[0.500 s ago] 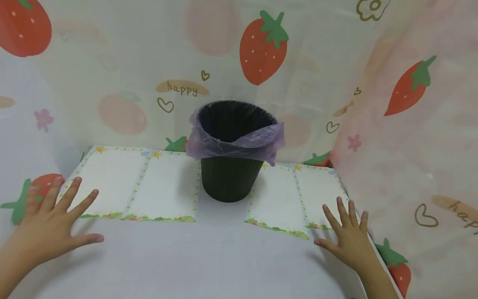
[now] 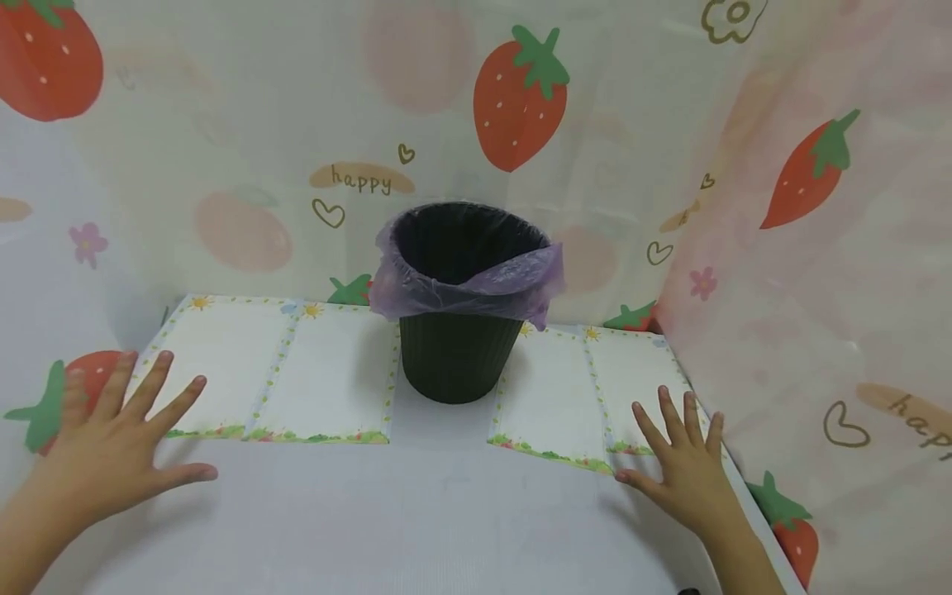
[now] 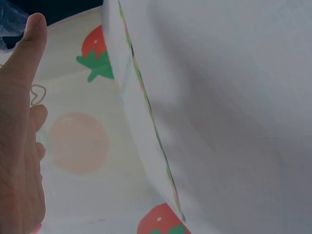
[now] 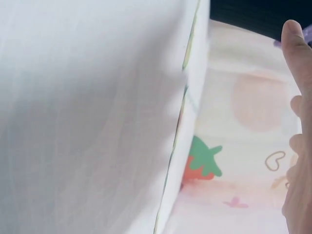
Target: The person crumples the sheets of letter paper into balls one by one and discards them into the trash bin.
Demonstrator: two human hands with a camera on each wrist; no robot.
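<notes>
A dark ribbed bin [image 2: 457, 359] stands upright at the back middle of the white table. Its rim is covered by a translucent purple bag [image 2: 476, 293] folded outward; the bin's bottom is out of sight. At the left my left hand [image 2: 111, 454] is held above the table, fingers spread, holding nothing. My right hand [image 2: 687, 475] hovers at the right with its fingers also spread and nothing in it. Both wrist views show the thumb and edge of the left hand [image 3: 19, 122] and the right hand [image 4: 300, 126] raised off the surface.
Bordered white sheets lie flat on both sides of the bin, a left pair [image 2: 327, 380] and a right pair [image 2: 554, 397]. Strawberry-print curtain [image 2: 297, 99] surrounds the table at the back and sides. A small dark object [image 2: 689, 591] shows at the bottom edge.
Both hands have shifted slightly: the left a little to the right, the right a little to the left. The bin and sheets stay in place.
</notes>
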